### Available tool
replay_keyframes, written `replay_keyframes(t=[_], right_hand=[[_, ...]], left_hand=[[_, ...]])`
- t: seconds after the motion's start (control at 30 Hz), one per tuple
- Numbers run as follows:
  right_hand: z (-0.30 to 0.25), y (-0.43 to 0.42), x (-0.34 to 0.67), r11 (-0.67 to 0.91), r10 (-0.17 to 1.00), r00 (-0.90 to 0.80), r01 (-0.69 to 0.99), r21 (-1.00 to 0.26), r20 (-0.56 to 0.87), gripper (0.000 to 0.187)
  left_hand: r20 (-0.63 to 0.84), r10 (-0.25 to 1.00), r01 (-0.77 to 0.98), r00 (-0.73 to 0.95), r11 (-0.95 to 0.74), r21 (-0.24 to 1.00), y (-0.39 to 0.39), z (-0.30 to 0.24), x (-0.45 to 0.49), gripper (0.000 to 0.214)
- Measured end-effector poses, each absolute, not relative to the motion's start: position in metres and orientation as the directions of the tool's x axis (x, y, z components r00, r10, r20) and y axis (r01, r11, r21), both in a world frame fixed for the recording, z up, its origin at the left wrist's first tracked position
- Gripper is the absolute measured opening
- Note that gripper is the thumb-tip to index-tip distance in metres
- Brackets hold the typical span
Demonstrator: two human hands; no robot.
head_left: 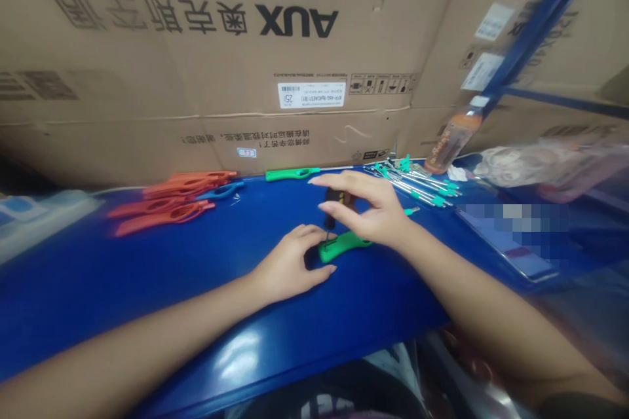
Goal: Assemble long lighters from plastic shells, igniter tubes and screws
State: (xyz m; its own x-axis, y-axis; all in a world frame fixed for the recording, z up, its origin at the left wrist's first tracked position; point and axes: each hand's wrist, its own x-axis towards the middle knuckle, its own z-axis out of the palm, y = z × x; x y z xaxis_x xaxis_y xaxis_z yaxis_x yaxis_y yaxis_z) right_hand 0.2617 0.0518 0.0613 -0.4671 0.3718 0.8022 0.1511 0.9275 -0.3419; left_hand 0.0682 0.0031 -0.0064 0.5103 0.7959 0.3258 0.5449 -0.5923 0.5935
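Observation:
A green lighter casing (346, 245) lies on the blue table in front of me. My left hand (289, 265) curves around its near-left end, the thumb on the near side and the fingers on the far side. Above it, my right hand (376, 206) grips a screwdriver (334, 203) with a dark handle, held upright. The thin shaft points down at the left end of the casing; whether the tip sits in a screw is too small to tell. Another green lighter (292, 173) with a long metal tube lies beyond my hands.
Several orange lighter casings (171, 216) and a blue one (221, 191) lie to the left. Several metal tubes with green parts (417, 183) are heaped at the right, near an orange bottle (452, 144) and a phone (511, 242). A large cardboard box (196, 78) stands behind the table (206, 301).

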Motion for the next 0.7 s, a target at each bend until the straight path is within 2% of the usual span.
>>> replay_keyframes(t=[0.07,0.1,0.2,0.27,0.4,0.43,0.47,0.57,0.6,0.63,0.7], right_hand=[[0.0621,0.0524,0.2624,0.947,0.316,-0.413,0.199,-0.253,0.854,0.025],[0.0625,0.0526,0.2628,0.945,0.324,-0.425,0.190,-0.267,0.845,0.026],[0.0630,0.0529,0.2628,0.884,0.428,-0.535,0.078,-0.462,0.729,0.035],[0.0622,0.0533,0.2619,0.864,0.449,-0.527,0.050,-0.501,0.722,0.031],[0.0618,0.0523,0.2606,0.946,0.305,-0.336,0.212,-0.244,0.891,0.024],[0.0626,0.0511,0.2601,0.949,0.295,-0.341,0.216,-0.231,0.893,0.024],[0.0634,0.0497,0.2594,0.946,0.319,-0.374,0.186,-0.267,0.871,0.026],[0.0642,0.0462,0.2559,0.876,0.425,-0.521,0.031,-0.482,0.740,0.031],[0.0635,0.0459,0.2548,0.866,0.435,-0.516,0.013,-0.501,0.738,0.028],[0.0625,0.0461,0.2540,0.881,0.426,-0.471,0.023,-0.472,0.772,0.023],[0.0603,0.0475,0.2540,0.935,0.355,-0.343,0.121,-0.334,0.870,0.020]], left_hand=[[0.327,0.780,0.536,0.533,-0.611,0.582,0.0026,-0.0053,0.0683,0.039],[0.326,0.779,0.534,0.536,-0.612,0.584,0.0025,-0.0051,0.0684,0.037],[0.319,0.783,0.532,0.534,-0.605,0.593,0.0028,-0.0054,0.0685,0.033],[0.318,0.783,0.532,0.534,-0.604,0.593,0.0034,-0.0058,0.0686,0.034],[0.346,0.779,0.532,0.524,-0.616,0.581,0.0038,-0.0063,0.0684,0.033],[0.352,0.776,0.531,0.524,-0.621,0.577,0.0037,-0.0063,0.0684,0.033],[0.353,0.774,0.532,0.525,-0.623,0.573,0.0034,-0.0063,0.0684,0.033],[0.348,0.779,0.543,0.521,-0.617,0.569,0.0026,-0.0067,0.0683,0.033],[0.347,0.782,0.544,0.518,-0.614,0.572,0.0024,-0.0070,0.0683,0.033],[0.348,0.782,0.541,0.517,-0.614,0.575,0.0024,-0.0075,0.0683,0.032],[0.354,0.779,0.532,0.517,-0.616,0.580,0.0027,-0.0085,0.0685,0.032]])
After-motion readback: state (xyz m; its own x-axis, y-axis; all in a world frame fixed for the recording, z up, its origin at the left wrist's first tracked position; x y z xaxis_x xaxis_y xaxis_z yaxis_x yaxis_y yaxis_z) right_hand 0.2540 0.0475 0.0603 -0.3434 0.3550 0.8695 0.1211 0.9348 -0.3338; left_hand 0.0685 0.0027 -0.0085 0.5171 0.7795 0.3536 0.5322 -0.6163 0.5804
